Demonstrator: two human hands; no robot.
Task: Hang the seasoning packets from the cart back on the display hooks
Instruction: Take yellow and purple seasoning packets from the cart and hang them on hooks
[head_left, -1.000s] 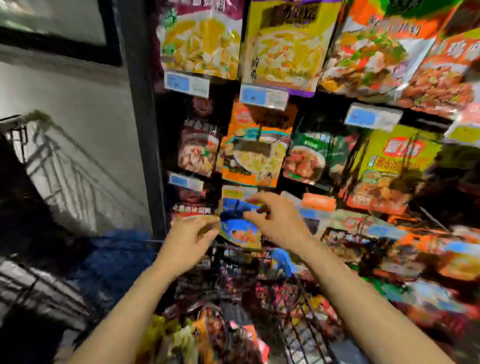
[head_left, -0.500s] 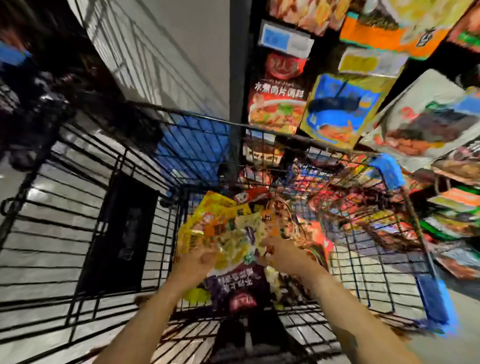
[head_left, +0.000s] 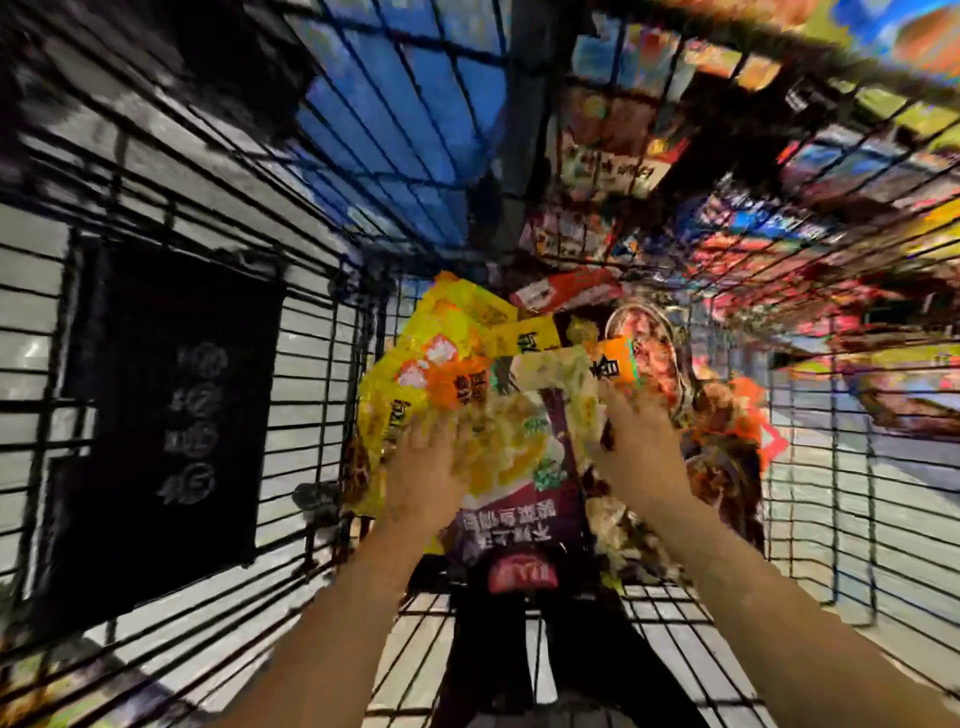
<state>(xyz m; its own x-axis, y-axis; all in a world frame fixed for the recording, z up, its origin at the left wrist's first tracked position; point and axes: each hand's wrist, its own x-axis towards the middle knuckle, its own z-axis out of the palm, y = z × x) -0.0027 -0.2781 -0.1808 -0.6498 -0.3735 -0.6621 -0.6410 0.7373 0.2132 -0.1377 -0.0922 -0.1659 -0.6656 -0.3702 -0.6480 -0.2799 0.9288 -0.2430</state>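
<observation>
Black wire cart (head_left: 322, 332) beside blurred shelves (head_left: 779, 171); left hand (head_left: 423, 470) and right hand (head_left: 636, 447) grip seasoning packets (head_left: 511, 441).

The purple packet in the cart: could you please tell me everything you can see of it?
The purple packet is a glossy, foil-like pouch with a yellow food picture, white lettering and a red logo. It lies face up atop the pile in the cart, print upside down to the camera. The left hand and right hand are at its sides; blur hides their grip.
</observation>
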